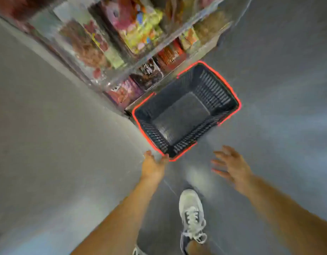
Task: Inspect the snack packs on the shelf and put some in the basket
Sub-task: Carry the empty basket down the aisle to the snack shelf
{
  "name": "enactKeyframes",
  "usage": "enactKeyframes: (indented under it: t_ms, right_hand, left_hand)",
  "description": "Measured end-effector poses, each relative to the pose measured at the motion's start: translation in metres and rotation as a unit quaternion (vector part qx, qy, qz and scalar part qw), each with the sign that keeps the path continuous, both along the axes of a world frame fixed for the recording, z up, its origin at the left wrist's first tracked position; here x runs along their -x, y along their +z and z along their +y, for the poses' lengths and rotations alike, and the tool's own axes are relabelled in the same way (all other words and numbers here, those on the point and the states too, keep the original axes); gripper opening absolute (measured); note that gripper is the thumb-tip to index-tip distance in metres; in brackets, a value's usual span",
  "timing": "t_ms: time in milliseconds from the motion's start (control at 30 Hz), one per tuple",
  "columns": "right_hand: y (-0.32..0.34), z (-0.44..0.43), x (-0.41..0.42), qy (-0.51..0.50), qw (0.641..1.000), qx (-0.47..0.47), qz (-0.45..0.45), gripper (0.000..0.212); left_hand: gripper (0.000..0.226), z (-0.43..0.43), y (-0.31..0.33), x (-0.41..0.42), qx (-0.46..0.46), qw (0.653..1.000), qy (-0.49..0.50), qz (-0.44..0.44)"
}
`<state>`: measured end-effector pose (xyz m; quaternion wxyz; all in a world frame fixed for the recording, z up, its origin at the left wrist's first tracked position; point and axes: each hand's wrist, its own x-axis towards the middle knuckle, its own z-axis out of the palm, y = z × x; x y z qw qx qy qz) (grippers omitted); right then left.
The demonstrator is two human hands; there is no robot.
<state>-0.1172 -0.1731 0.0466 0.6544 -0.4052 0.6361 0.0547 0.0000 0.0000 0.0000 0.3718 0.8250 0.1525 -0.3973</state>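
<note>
Fingers (165, 157) of left hand (152, 165) at basket (214, 89) corner; snack packs (138, 30) on shelf (140, 62).

Snack packs (135, 30) on the shelf (120, 80) are smeared and I can't read one label. My right hand (231, 166) is blurred too. My left hand (153, 164) is at the basket (214, 89) corner, touching or gripping, I can't tell. My second shoe (138, 252) is cut off at the bottom.

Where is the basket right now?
The basket sits on the floor in the middle of the head view, right below the snack shelf, with the left hand at its near corner.
</note>
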Motion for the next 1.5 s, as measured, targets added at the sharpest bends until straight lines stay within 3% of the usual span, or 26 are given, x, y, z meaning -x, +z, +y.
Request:
enactKeyframes:
  t_ms: [167, 300, 400, 600, 700, 833, 967, 1033, 1233, 1500]
  right_hand:
    - [-0.071, -0.021, -0.017, -0.012, 0.999, -0.028, -0.036, 0.021]
    - [-0.069, -0.037, -0.027, -0.055, 0.996, 0.071, 0.026, 0.060]
    - [-0.031, -0.036, -0.020, -0.024, 0.988, 0.138, 0.071, 0.074]
    - [0.068, 0.046, -0.009, 0.171, 0.975, 0.121, 0.078, 0.024]
    - [0.131, 0.106, -0.024, 0.255, 0.959, 0.120, 0.042, 0.022]
    - [0.227, 0.186, -0.070, 0.326, 0.927, 0.187, -0.006, 0.019]
    - [0.313, 0.242, -0.131, 0.431, 0.859, 0.274, -0.040, 0.018]
    - [0.350, 0.262, -0.162, 0.438, 0.845, 0.299, -0.067, 0.015]
    - [0.427, 0.303, -0.266, 0.404, 0.853, 0.302, -0.132, 0.007]
    - [0.457, 0.321, -0.438, 0.392, 0.861, 0.283, -0.154, 0.009]
  left_hand:
    - [0.039, -0.025, -0.092, -0.010, 0.029, 0.994, 0.089, -0.057]
    - [0.034, 0.004, -0.079, 0.001, 0.046, 0.992, 0.078, -0.093]
    - [0.028, 0.066, -0.032, 0.012, 0.035, 0.995, 0.074, -0.051]
    - [0.033, 0.227, 0.118, 0.027, -0.003, 0.993, 0.115, 0.028]
    - [0.035, 0.298, 0.200, 0.021, 0.008, 0.990, 0.142, 0.018]
    - [0.031, 0.382, 0.301, 0.001, 0.018, 0.984, 0.178, -0.010]
    - [0.016, 0.445, 0.382, -0.036, 0.028, 0.970, 0.229, -0.074]
    - [0.013, 0.467, 0.415, -0.060, 0.036, 0.960, 0.252, -0.113]
    - [0.015, 0.502, 0.481, -0.158, 0.058, 0.929, 0.289, -0.222]
    - [0.016, 0.519, 0.523, -0.319, 0.065, 0.905, 0.310, -0.285]
